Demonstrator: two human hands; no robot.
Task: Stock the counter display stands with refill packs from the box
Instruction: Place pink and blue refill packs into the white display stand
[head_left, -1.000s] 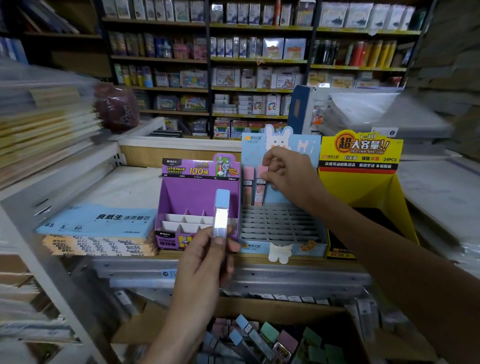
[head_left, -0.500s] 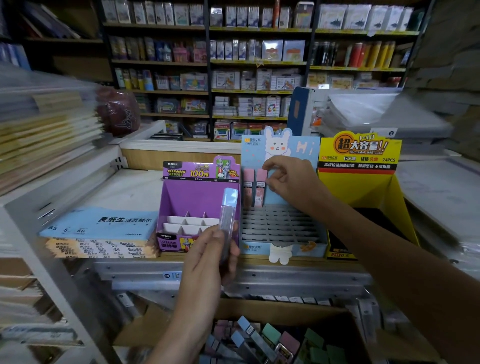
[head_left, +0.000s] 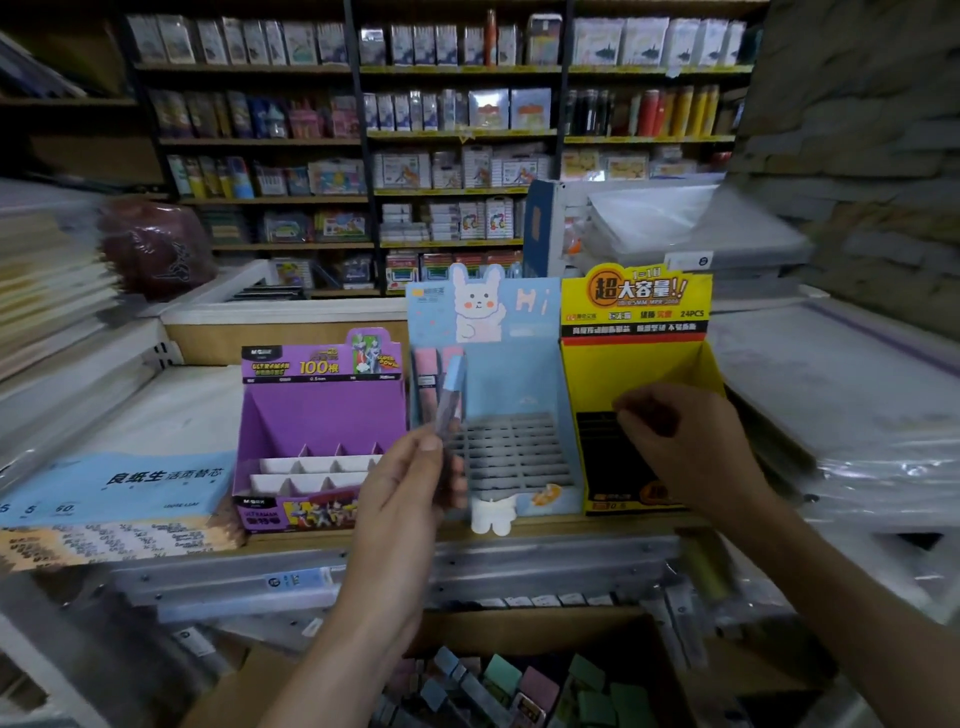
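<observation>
- One refill pack (head_left: 451, 402), blue cap up and slightly tilted, is held before the blue stand's (head_left: 524, 358) left side, over its grey slots (head_left: 514, 452).
- Two pink packs (head_left: 427, 371) fill the back row; judgement: seat this one upright in the free slot beside them.
- Left hand (head_left: 410, 488) pinches the pack's lower end.
- Right hand (head_left: 680, 447) hangs loosely curled before the yellow stand (head_left: 639, 374), nothing seen in it.
- Box (head_left: 545, 631) below holds more packs.
</observation>
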